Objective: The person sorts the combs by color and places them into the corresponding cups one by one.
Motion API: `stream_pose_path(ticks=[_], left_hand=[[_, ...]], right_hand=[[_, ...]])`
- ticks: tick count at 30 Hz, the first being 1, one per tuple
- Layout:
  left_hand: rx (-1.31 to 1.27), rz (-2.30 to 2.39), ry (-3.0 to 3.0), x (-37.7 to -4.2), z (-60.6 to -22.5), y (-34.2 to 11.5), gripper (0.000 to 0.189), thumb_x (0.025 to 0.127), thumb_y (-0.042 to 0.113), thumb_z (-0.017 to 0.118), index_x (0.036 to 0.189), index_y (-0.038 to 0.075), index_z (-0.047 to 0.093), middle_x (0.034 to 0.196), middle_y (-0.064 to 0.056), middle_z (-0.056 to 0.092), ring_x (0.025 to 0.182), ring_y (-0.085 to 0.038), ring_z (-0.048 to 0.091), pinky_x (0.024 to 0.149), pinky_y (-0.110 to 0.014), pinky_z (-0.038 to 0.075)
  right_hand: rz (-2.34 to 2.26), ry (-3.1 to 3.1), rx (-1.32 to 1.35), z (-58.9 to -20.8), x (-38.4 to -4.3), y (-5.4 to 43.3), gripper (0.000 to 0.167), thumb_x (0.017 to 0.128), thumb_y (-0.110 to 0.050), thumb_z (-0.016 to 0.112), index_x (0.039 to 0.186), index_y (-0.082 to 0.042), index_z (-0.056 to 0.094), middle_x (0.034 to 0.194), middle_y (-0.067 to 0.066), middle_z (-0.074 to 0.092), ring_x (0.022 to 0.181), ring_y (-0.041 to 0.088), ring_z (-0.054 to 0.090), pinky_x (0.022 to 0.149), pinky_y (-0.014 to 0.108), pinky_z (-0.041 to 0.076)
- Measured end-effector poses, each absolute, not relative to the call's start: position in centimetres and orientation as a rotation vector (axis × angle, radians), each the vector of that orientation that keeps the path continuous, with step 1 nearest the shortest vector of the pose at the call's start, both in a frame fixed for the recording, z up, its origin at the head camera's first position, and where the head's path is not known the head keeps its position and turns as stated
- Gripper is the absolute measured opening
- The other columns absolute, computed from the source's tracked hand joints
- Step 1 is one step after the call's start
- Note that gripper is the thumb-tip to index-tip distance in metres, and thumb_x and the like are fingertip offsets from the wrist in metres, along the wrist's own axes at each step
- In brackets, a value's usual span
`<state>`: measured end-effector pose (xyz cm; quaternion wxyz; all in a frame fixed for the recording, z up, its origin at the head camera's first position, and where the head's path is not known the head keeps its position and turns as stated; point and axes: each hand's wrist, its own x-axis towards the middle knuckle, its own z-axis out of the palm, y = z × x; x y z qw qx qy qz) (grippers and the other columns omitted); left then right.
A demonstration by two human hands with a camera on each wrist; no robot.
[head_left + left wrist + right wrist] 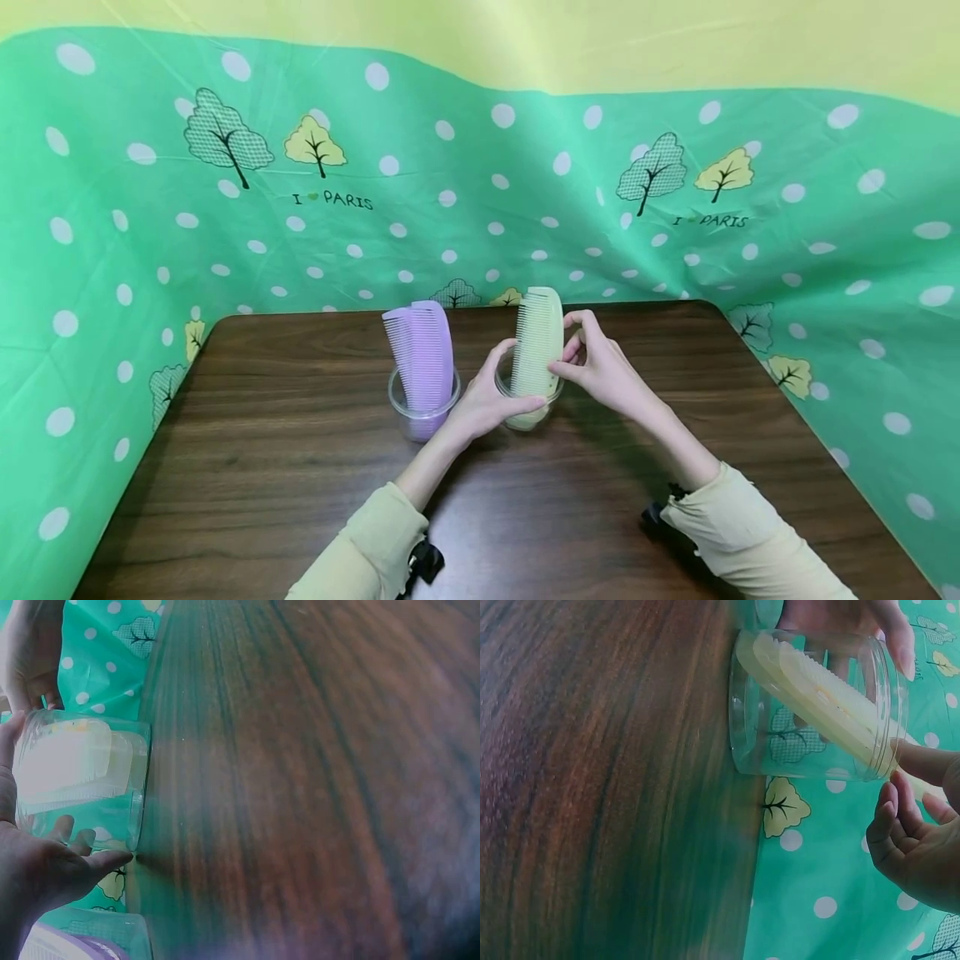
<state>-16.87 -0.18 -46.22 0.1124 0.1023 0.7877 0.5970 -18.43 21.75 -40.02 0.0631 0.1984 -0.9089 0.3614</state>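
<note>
Pale yellow combs [537, 342] stand tilted in a clear plastic jar [750, 761], overlapping, their upper ends above the rim. My left hand [491, 402] grips this jar from its left side, thumb in front and fingers partly hidden behind. Over at the jar's right rim, my right hand [606, 371] pinches the edge of a yellow comb between thumb and fingertips, as the right wrist view [919, 840] shows closer. To the left, purple combs [430, 354] lean in a second clear jar [401, 406], which neither hand grips.
Both jars stand on a dark brown wooden table [300, 492], toward its far edge. A green polka-dot cloth [450, 221] with printed trees hangs behind and along the sides. Black wrist straps [427, 560] show at the sleeves.
</note>
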Motion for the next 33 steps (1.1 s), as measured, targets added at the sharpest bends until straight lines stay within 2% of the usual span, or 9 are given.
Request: stream_pose_path(ticks=[6, 14, 23, 33], left_hand=[[0.294, 1.766, 2.310, -16.96, -46.01, -0.49, 0.090, 0.076, 0.044, 0.089, 0.147, 0.053, 0.035, 0.156, 0.004, 0.048, 0.134, -0.026, 0.053, 0.112, -0.050, 0.041], [0.307, 1.760, 2.322, -17.13, -45.81, -0.43, 0.090, 0.076, 0.045, 0.089, 0.147, 0.054, 0.035, 0.155, 0.007, 0.049, 0.130, -0.024, 0.055, 0.110, -0.049, 0.043], [0.320, 1.759, 2.305, -17.25, -46.00, -0.26, 0.088, 0.076, 0.046, 0.089, 0.146, 0.054, 0.035, 0.153, 0.003, 0.050, 0.130, -0.025, 0.054, 0.111, -0.050, 0.042], [0.310, 1.757, 2.295, -16.98, -46.14, -0.26, 0.090, 0.076, 0.047, 0.089, 0.146, 0.055, 0.034, 0.152, 0.003, 0.051, 0.129, -0.024, 0.055, 0.109, -0.049, 0.043]], right_hand=[[1.043, -2.772, 0.599, -39.68, -18.68, 21.26, 0.063, 0.083, -0.013, 0.086, 0.128, -0.013, 0.042, 0.080, 0.002, 0.065, 0.071, 0.019, 0.061, 0.066, 0.025, 0.048], [0.998, -2.801, 0.547, -39.51, -18.79, 21.09, 0.062, 0.081, -0.014, 0.088, 0.125, -0.012, 0.044, 0.079, 0.003, 0.063, 0.067, 0.017, 0.058, 0.063, 0.025, 0.047], [0.969, -2.808, 0.541, -39.68, -18.72, 21.29, 0.061, 0.082, -0.015, 0.088, 0.124, -0.012, 0.044, 0.077, 0.002, 0.061, 0.065, 0.014, 0.055, 0.061, 0.025, 0.045], [0.982, -2.803, 0.570, -40.10, -18.57, 21.48, 0.061, 0.082, -0.014, 0.087, 0.125, -0.012, 0.044, 0.076, 0.002, 0.060, 0.065, 0.017, 0.055, 0.060, 0.025, 0.045]])
